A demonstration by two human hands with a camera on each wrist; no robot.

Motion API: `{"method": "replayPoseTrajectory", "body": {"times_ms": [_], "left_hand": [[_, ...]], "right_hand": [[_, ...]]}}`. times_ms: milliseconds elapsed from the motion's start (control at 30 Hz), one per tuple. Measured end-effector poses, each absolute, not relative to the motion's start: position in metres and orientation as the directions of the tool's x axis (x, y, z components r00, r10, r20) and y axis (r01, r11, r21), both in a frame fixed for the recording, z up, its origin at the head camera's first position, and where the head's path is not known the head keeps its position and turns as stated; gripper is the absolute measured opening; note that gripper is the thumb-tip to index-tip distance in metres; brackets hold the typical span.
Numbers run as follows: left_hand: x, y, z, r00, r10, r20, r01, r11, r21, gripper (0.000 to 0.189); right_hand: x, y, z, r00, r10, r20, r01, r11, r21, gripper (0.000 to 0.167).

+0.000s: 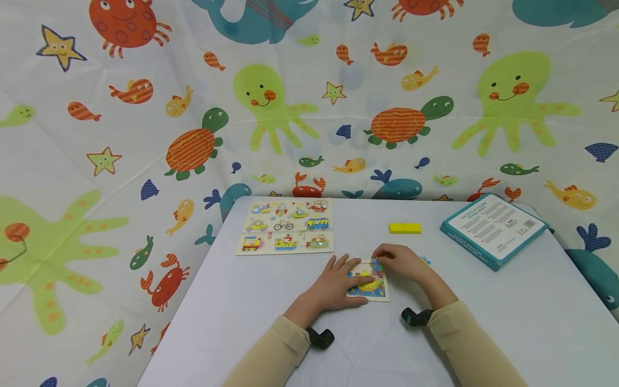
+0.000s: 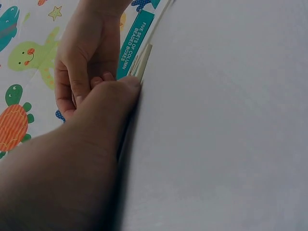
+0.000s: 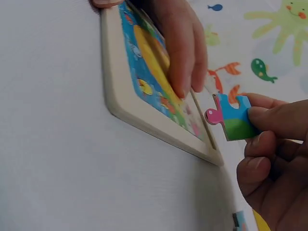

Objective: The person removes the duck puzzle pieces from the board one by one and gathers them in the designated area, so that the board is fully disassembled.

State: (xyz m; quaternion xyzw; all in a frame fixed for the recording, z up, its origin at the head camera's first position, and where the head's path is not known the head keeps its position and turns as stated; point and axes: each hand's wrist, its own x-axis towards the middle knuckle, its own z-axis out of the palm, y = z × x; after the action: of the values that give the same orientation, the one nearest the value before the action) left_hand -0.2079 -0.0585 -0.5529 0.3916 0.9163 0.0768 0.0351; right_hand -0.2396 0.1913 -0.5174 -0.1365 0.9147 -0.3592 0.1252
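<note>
A small wooden jigsaw puzzle (image 1: 387,293) with a pale frame and a yellow and blue sea picture lies flat on the white table. My left hand (image 1: 333,286) rests on its left side with fingers spread, the index finger lying across the picture and the thumb by the near edge. Between thumb and forefinger, my right hand (image 1: 400,262) pinches a puzzle piece (image 3: 237,118), blue and green with a pink knob. The piece is held just over the puzzle's far right corner, beside an unfilled part of the frame. Another small blue and yellow piece (image 1: 425,260) lies behind the right wrist, mostly hidden.
A wooden board of vehicle pictures (image 1: 284,233) lies at the back left. A yellow block (image 1: 405,228) sits behind the right hand, and a teal and white box (image 1: 494,232) lies at the back right. A sea-animal cloth (image 1: 300,107) hangs behind the table (image 1: 232,312).
</note>
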Motion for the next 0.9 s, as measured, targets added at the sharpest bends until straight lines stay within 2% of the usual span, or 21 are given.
{"method": "replayPoseTrajectory", "body": {"times_ms": [300,567,900], "left_hand": [[-0.208,-0.058,-0.553,-0.693,0.721,0.006,0.712,0.683,0.164,0.059],[-0.207,-0.060,-0.554,-0.682,0.731,0.027,0.723,0.668,0.176,0.059],[-0.209,-0.059,-0.558,-0.709,0.704,0.037,0.698,0.694,0.177,0.080]], "right_hand": [[-0.244,0.218,-0.501,-0.940,-0.293,-0.174,-0.073,0.674,-0.735,0.017],[-0.241,0.269,-0.489,-0.962,-0.233,-0.140,-0.062,0.689,-0.722,0.026],[-0.237,0.318,-0.491,-0.956,-0.196,-0.219,0.029,0.681,-0.732,0.035]]}}
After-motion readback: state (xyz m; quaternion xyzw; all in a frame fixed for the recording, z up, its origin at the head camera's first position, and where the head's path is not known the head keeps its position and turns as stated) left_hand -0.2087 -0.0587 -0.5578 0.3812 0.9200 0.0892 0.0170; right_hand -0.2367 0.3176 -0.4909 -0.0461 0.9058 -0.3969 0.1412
